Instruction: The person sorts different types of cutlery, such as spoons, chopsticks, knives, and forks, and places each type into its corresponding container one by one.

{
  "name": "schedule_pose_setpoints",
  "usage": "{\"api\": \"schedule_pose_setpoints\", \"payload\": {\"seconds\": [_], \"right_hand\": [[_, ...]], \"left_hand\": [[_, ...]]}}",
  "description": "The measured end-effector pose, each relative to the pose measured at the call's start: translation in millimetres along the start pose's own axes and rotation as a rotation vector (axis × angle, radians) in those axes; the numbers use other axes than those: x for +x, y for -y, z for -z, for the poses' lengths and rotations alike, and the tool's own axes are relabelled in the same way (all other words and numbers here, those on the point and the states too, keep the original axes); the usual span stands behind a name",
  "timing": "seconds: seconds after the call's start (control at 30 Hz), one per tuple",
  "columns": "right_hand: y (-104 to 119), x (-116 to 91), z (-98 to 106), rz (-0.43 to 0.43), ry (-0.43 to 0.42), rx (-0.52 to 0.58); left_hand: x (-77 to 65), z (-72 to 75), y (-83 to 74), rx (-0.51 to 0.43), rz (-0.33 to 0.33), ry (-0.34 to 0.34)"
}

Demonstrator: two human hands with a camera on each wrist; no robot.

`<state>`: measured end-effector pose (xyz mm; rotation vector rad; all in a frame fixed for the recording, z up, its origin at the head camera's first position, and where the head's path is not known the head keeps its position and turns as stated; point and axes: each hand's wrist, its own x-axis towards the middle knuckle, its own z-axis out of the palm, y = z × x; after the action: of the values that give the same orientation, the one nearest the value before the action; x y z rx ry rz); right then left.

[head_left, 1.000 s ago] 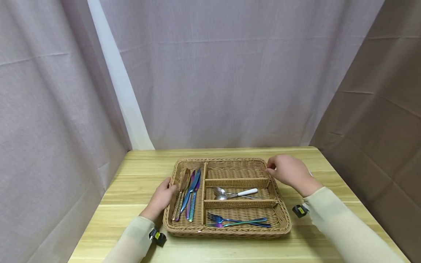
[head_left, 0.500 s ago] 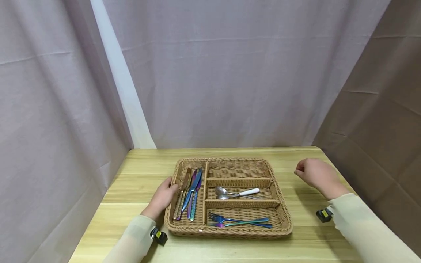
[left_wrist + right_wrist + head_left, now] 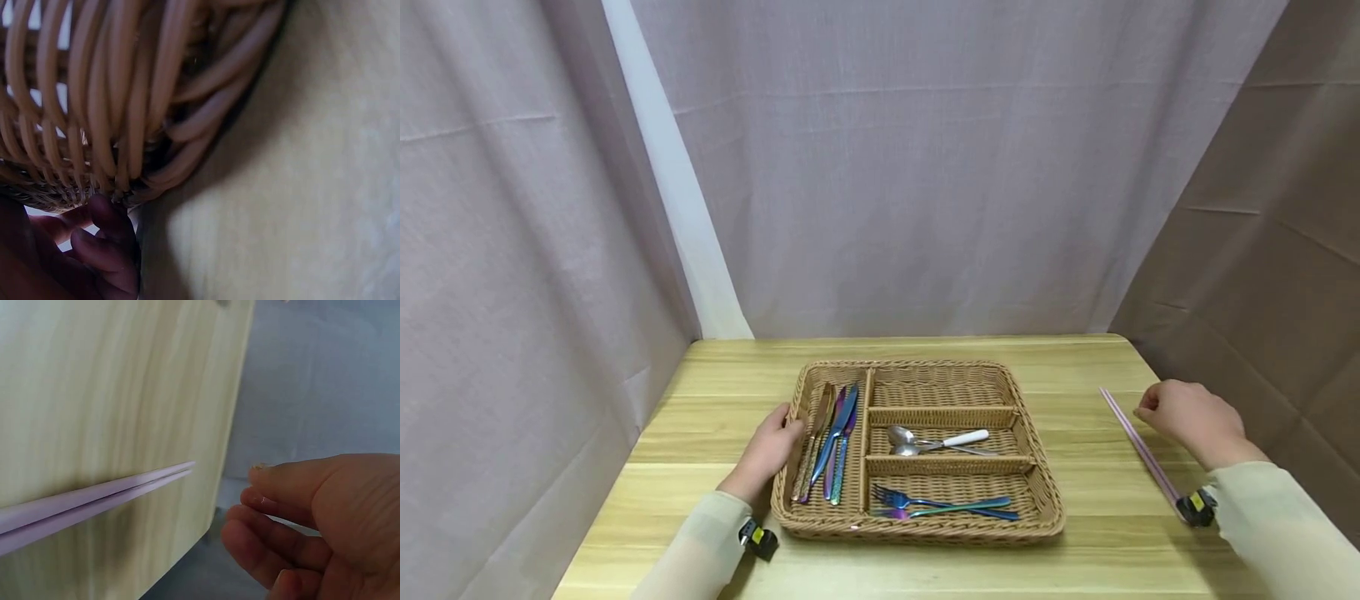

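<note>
My left hand [image 3: 771,446] holds the left side of the wicker cutlery tray [image 3: 962,533], thumb at the rim. In the left wrist view, its curled fingers [image 3: 109,250] meet the woven wall of the tray. Off to the right, my right hand [image 3: 1197,421] hovers with nothing in it, its fingers loosely curled. Just left of that hand, a pair of pink chopsticks [image 3: 1138,446] lies on the table, side by side. Their near ends are hidden by the wrist camera. In the right wrist view the chopsticks [image 3: 106,494] are apart from the hand's fingertips.
Several knives [image 3: 831,450] fill the tray's left compartment. Spoons [image 3: 906,442], one white-handled, occupy the middle right compartment; forks [image 3: 940,504] are in the front one. Grey curtains [image 3: 925,208] stand behind the wooden table [image 3: 715,392].
My right hand has moved rightward from the tray's right rim, past the chopsticks, which now show. The left hand and tray have hardly moved.
</note>
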<state>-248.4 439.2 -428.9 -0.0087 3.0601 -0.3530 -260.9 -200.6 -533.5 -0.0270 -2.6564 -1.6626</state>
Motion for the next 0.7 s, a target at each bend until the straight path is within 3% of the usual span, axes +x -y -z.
{"api": "schedule_pose_setpoints", "payload": {"seconds": [0.27, 0.43, 0.7], "right_hand": [[-15.8, 2.0, -15.2, -0.03, 0.043, 0.031], [-25.9, 1.8, -34.3, -0.035, 0.116, 0.042], [-31.4, -2.1, -44.3, -0.038, 0.089, 0.026]], "left_hand": [[0.0, 5.3, -2.6, -0.032, 0.013, 0.002], [0.4, 5.2, -2.1, -0.043, 0.012, 0.006], [1.4, 3.5, -2.4, -0.026, -0.005, -0.002]]}}
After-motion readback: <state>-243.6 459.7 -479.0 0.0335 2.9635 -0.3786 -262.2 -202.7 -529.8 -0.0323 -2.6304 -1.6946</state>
